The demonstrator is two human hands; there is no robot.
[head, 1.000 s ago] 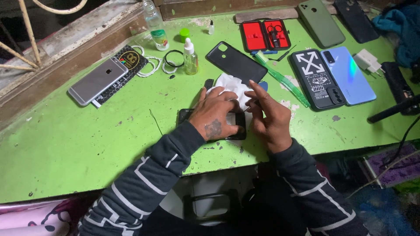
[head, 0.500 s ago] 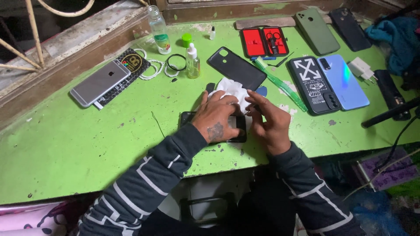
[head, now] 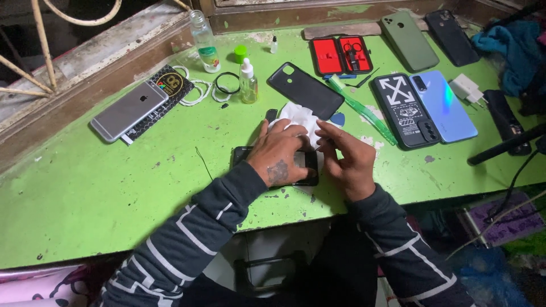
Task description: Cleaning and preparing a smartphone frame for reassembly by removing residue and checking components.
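a dark phone [head: 250, 156] is seen lying flat on a worn green table [head: 85, 222], close to its near edge and about midway along it, and it is pinned there by the left hand [head: 280, 153], which is laid palm down over the middle of the phone with the fingers spread and pressed rather than curled, seemingly to keep the phone from sliding. a crumpled white cloth [head: 301, 118] is bunched at the far end of the phone, under the fingertips of both hands. the right hand [head: 347, 162] is held just beside the left, its fingers loosely bent and its fingertips touching the cloth at the phone's right end; whether the cloth is truly pinched cannot be told. a black phone back cover [head: 307, 90] is laid just beyond the cloth, with a small clear dropper bottle [head: 248, 84] and a black ring [head: 227, 83] to its left. towards the far left corner a silver phone [head: 122, 112] is rested partly on a dark patterned case [head: 162, 94], beside a coiled white cable [head: 196, 91] and a clear plastic bottle [head: 205, 42]. towards the far right an open red tool case [head: 340, 55], a long green tool [head: 364, 113], a printed black case [head: 401, 108], a pale blue phone [head: 443, 105], a green phone [head: 409, 41] and a white charger [head: 466, 88] are spread out within reach.
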